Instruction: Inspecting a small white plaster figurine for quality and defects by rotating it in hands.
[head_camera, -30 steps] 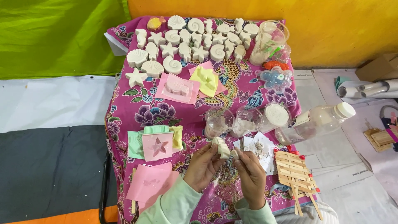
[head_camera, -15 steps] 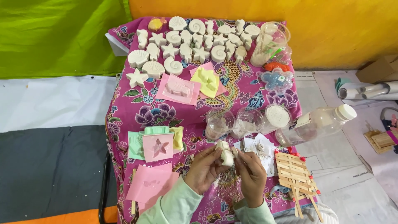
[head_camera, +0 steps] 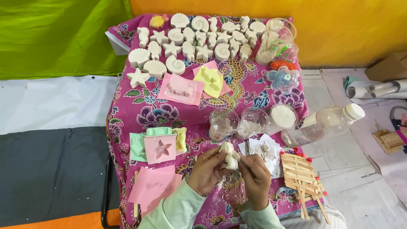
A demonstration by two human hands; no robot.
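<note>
- Small white plaster figure (head_camera: 230, 155), lumpy and chalky, is held just below the clear plastic cups (head_camera: 223, 124).
- It's pinched by the left hand (head_camera: 206, 169).
- Right hand (head_camera: 256, 178) is closed on a thin tool, pressed against it.

A brown cardboard box (head_camera: 388, 67) sits far right of the grip; nearer, a clear white-capped bottle (head_camera: 324, 125) lies, its label band white and red.

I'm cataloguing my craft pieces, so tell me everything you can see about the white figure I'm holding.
The white figure looks like matte plaster, small and lumpy, its exact shape unclear. It is held roughly upright above the pink patterned cloth, gripped by the left hand, while the right hand touches its right side. White crumbs lie beneath it.
</note>
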